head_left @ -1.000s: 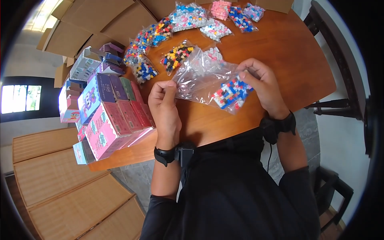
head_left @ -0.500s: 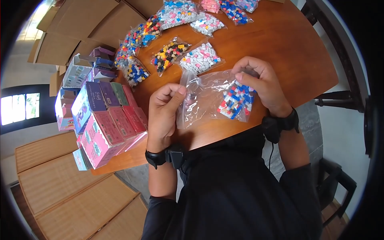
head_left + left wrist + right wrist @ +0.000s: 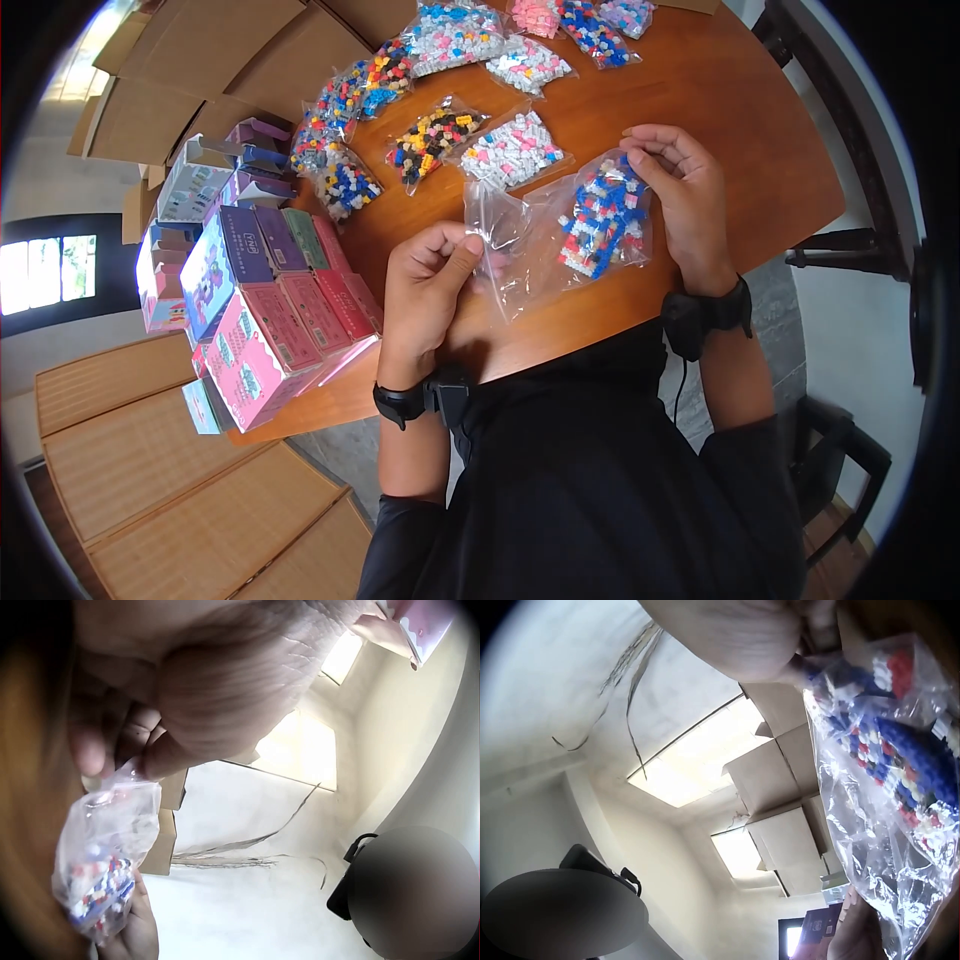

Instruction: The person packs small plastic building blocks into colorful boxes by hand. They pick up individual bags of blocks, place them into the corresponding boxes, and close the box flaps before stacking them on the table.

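Stretching between two hands near the middle of the head view, the clear bag (image 3: 535, 245) is what everything's happening around. The left hand (image 3: 425, 285) pinches its left end between thumb and fingers, and the right hand (image 3: 692, 190) has a narrow pinch on the upper right corner. The right wrist view is too dark around the fingertips to show that grip properly, though.

Why hold it like that? My guess is that gripping opposite ends spreads the film out and keeps fingers off the blue, red and white blocks (image 3: 605, 215), which sit bunched in the right part, near the right hand. The left part is just wrinkled film, so that side probably carries less weight. Can't tell whether the bag's end is sealed, or if its underside touches the wooden table (image 3: 725, 110).

Just beyond it, the bag of white and pink blocks (image 3: 515, 150) lies beside the bag of black and yellow blocks (image 3: 435, 140). More filled bags curve along the top of the frame, and the stacked boxes (image 3: 265, 340) sit at left, which arguably leaves the middle as working room.
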`<state>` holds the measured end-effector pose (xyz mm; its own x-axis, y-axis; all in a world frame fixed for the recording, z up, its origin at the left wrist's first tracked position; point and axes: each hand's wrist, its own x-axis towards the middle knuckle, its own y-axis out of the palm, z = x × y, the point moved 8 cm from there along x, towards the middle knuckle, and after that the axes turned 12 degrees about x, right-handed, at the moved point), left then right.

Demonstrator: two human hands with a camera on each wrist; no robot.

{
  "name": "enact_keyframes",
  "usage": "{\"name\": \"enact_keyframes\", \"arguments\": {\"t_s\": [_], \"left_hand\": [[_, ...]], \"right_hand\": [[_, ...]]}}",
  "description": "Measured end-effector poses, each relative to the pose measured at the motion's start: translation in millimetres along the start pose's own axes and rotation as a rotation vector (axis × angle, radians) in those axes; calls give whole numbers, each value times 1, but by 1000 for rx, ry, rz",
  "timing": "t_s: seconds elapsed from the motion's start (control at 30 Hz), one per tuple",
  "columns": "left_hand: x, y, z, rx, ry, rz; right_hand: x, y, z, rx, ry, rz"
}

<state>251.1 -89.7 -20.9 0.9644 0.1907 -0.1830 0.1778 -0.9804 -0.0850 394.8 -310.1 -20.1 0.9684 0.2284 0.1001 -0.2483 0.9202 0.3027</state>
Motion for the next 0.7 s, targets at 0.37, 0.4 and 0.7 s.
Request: {"name": "enact_keyframes", "arguments": {"t_s": [0.37,0.4,0.7], "left_hand": [[-2,-11,-3,-77,93,-179],[-2,-11,-5,-80,100,-185],[-13,-10,-24,-51,256,-343]], "right_hand": [[-7,27,-1,214,140,228],[-7,28,-1,238,130,243],[-5,8,5,-102,-113,106]]}}
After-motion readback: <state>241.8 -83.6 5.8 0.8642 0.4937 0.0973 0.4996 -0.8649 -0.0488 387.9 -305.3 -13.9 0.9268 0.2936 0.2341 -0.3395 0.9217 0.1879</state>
